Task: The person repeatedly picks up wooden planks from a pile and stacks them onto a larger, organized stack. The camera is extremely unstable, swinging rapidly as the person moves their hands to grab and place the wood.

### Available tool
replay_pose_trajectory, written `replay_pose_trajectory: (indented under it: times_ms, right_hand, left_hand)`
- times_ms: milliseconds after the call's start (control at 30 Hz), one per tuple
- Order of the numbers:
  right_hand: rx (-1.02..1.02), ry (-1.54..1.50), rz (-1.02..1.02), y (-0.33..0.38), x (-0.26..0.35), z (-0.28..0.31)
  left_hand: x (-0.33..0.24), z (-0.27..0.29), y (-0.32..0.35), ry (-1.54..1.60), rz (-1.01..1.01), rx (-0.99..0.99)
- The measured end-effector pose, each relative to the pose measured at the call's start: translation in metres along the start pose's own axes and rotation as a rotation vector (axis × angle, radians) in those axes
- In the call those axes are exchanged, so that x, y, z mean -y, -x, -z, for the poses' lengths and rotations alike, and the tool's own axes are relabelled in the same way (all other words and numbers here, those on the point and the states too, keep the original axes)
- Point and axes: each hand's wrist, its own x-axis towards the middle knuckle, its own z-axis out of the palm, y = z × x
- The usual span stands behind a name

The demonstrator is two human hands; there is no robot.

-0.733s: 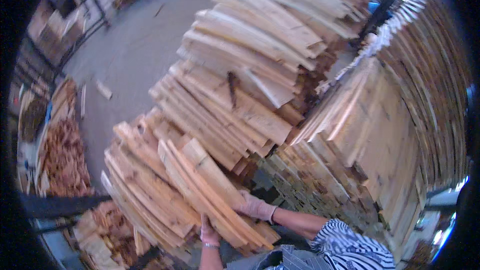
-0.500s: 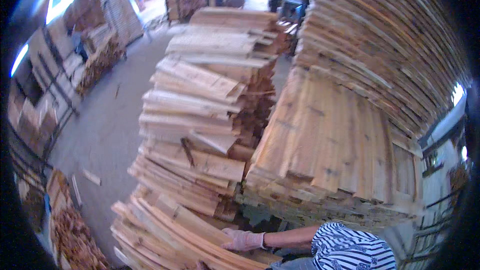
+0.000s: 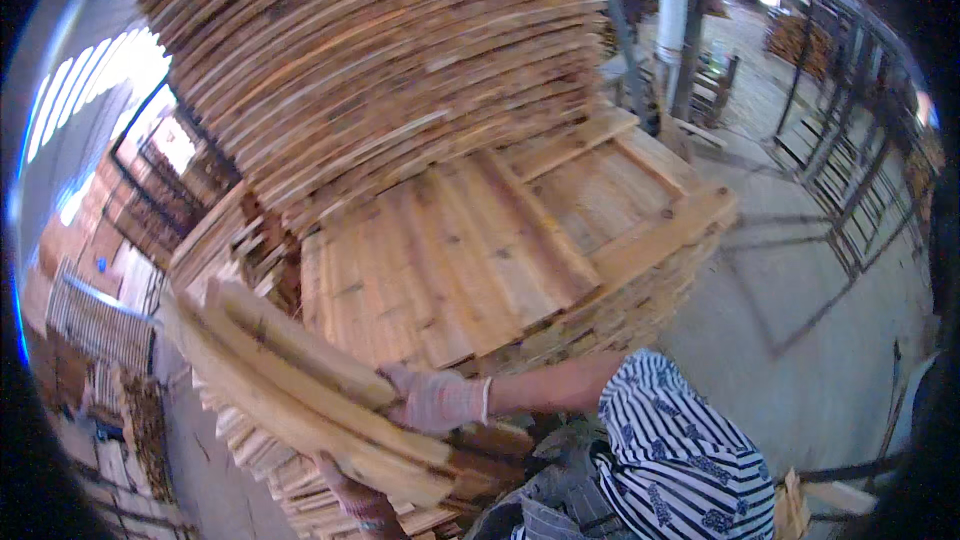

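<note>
Several long, pale wooden boards (image 3: 300,402) are bunched between my two hands, tilted up toward the far left. On their right side, my right hand (image 3: 435,400), in a light knitted glove, is closed around the edge of the boards. Low on the near-left side, my left hand (image 3: 350,490), also gloved, grips the same boards from beneath; its fingers are partly hidden. Below the boards lies a pile of loose boards (image 3: 285,475). To the right of my hands is a low stack topped with flat boards laid side by side (image 3: 430,285).
A tall stack of layered boards (image 3: 400,70) rises behind the low stack. A white post (image 3: 672,15) stands beyond it. Grey concrete floor (image 3: 770,260) runs along the right, with metal frames (image 3: 845,170) on it. More timber (image 3: 145,430) lies at far left.
My view has swung right toward the low and tall stacks. Boards from the loose pile are now raised in both hands; my left hand has come into sight beneath them.
</note>
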Motion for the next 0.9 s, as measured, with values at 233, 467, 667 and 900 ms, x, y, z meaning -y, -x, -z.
replay_pose_trajectory:
  times_ms: [233, 467, 667, 900]
  right_hand:
    - [-0.212, 0.288, -0.401, 0.066, -0.13, 0.179]
    - [-0.188, 0.573, -0.771, 0.148, -0.229, 0.342]
    - [-0.392, 0.71, -0.722, 0.14, -0.252, 0.328]
    - [-0.233, 0.593, -0.795, 0.079, -0.189, 0.289]
  left_hand:
    - [0.021, -0.168, -0.086, -0.295, 0.263, 0.126]
    - [0.079, -0.184, -0.152, -0.672, 0.477, 0.141]
    - [0.115, -0.176, -0.165, -0.909, 0.388, 0.072]
    - [0.137, -0.181, -0.173, -1.223, 0.319, 0.107]
